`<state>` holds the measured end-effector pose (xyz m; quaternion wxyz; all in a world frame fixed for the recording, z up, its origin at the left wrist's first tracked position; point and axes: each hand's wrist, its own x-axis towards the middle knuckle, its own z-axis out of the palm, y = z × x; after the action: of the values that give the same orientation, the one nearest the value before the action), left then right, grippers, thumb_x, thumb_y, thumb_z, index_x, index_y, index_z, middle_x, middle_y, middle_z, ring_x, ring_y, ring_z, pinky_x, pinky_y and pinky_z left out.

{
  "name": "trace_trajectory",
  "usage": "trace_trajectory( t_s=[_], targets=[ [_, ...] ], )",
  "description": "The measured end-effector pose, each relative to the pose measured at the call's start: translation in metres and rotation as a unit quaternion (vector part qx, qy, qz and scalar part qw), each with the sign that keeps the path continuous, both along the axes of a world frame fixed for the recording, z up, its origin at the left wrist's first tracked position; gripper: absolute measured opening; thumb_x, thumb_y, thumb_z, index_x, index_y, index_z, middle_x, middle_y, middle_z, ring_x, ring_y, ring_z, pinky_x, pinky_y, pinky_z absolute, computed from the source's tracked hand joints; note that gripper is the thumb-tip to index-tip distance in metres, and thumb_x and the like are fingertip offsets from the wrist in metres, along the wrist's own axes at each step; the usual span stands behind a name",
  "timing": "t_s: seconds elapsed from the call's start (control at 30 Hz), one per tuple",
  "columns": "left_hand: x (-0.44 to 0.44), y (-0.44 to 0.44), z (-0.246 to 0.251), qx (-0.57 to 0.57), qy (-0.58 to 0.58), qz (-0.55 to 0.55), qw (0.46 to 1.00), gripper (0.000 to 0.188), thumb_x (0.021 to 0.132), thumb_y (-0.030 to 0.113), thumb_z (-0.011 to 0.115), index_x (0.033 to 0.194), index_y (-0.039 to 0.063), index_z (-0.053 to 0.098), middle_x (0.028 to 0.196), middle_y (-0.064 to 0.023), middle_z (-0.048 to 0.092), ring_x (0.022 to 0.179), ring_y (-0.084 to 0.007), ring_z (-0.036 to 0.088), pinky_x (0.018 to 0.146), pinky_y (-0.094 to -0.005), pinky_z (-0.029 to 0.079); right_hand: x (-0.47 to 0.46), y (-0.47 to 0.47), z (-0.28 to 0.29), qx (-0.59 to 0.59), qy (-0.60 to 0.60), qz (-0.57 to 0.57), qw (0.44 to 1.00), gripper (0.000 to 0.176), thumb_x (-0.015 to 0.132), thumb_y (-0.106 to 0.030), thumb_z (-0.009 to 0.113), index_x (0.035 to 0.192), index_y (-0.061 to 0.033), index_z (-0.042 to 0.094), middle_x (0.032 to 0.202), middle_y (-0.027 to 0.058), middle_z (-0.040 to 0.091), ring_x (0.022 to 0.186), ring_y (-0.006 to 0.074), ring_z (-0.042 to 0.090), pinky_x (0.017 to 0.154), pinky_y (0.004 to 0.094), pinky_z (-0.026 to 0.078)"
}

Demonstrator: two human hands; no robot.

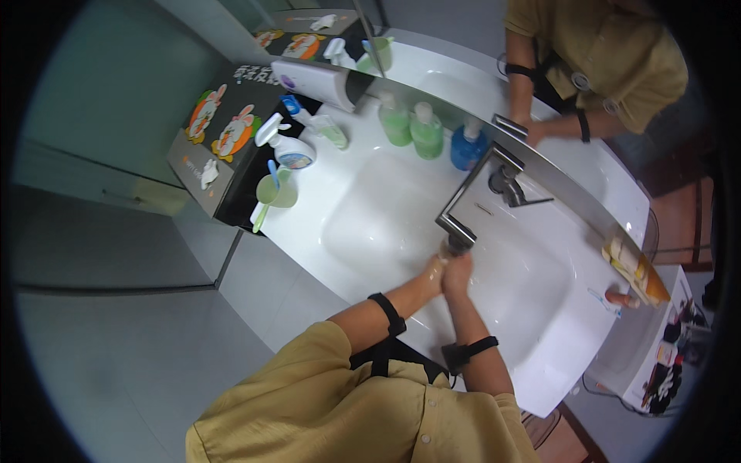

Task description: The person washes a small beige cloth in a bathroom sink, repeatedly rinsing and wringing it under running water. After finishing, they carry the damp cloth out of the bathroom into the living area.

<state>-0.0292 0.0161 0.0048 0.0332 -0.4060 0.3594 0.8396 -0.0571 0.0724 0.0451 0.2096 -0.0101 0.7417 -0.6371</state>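
Observation:
My left hand (pixel 434 274) and my right hand (pixel 459 274) are pressed together over the white washbasin (pixel 370 231). They lie directly below the angular metal tap spout (pixel 457 229), whose dark outlet partly covers the fingertips. Wet glints show on the left wrist. The fingers are blurred and partly hidden, so I cannot tell whether they are closed around anything. Behind the spout, the tap's lever handle (pixel 524 200) sticks out to the right. Each forearm wears a black strap with a small dark module.
Green soap bottles (pixel 427 136), a blue pump bottle (pixel 469 147), a white spray bottle (pixel 289 151) and a green cup (pixel 283 188) line the back and left rim. A dark printed box (pixel 217 139) stands at left. A toothbrush (pixel 602 301) and yellow pouch (pixel 637 269) lie right. A mirror (pixel 451 75) rises behind.

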Motion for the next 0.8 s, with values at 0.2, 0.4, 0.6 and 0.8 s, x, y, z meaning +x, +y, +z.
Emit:
trace_trajectory(
  t_s=[0.2, 0.4, 0.6, 0.8],
  targets=[
    [-0.004, -0.021, 0.016, 0.226, 0.111, 0.051, 0.966, 0.019, 0.092, 0.034, 0.051, 0.098, 0.017, 0.058, 0.083, 0.0011, 0.058, 0.071, -0.0125, 0.051, 0.063, -0.0307, 0.044, 0.000, 0.008, -0.049, -0.195, -0.157, -0.091, 0.964, 0.040, 0.093, -0.037, 0.049, 0.120, -0.0078, 0.050, 0.098, 0.0078, 0.063, 0.087, 0.0181, 0.061, 0.076, 0.0342, 0.050],
    [-0.002, -0.010, 0.014, 0.208, 0.163, 0.054, 0.963, 0.012, 0.091, 0.020, 0.053, 0.097, 0.011, 0.059, 0.082, 0.0006, 0.058, 0.069, -0.0130, 0.050, 0.064, -0.0265, 0.042, -0.017, 0.014, -0.046, -0.317, -0.264, -0.028, 0.910, 0.048, 0.094, -0.037, 0.049, 0.131, -0.0056, 0.047, 0.123, 0.0072, 0.055, 0.106, 0.0183, 0.055, 0.091, 0.0339, 0.045],
    [-0.009, -0.027, 0.019, 0.242, 0.314, 0.041, 0.917, 0.019, 0.092, 0.022, 0.053, 0.104, 0.008, 0.056, 0.099, -0.0041, 0.063, 0.095, -0.0177, 0.060, 0.084, -0.0348, 0.052, 0.000, -0.004, -0.021, -0.117, -0.035, -0.018, 0.992, 0.052, 0.094, -0.025, 0.051, 0.138, -0.0017, 0.039, 0.135, 0.0110, 0.047, 0.124, 0.0199, 0.045, 0.107, 0.0330, 0.030],
    [-0.005, -0.014, 0.023, 0.223, 0.133, 0.088, 0.962, 0.031, 0.095, 0.028, 0.048, 0.118, 0.009, 0.055, 0.112, -0.0060, 0.062, 0.106, -0.0181, 0.057, 0.094, -0.0346, 0.044, -0.018, 0.001, -0.036, -0.218, -0.174, -0.083, 0.957, 0.055, 0.098, -0.034, 0.045, 0.141, -0.0023, 0.034, 0.122, 0.0113, 0.051, 0.106, 0.0200, 0.056, 0.092, 0.0330, 0.046]
  ],
)
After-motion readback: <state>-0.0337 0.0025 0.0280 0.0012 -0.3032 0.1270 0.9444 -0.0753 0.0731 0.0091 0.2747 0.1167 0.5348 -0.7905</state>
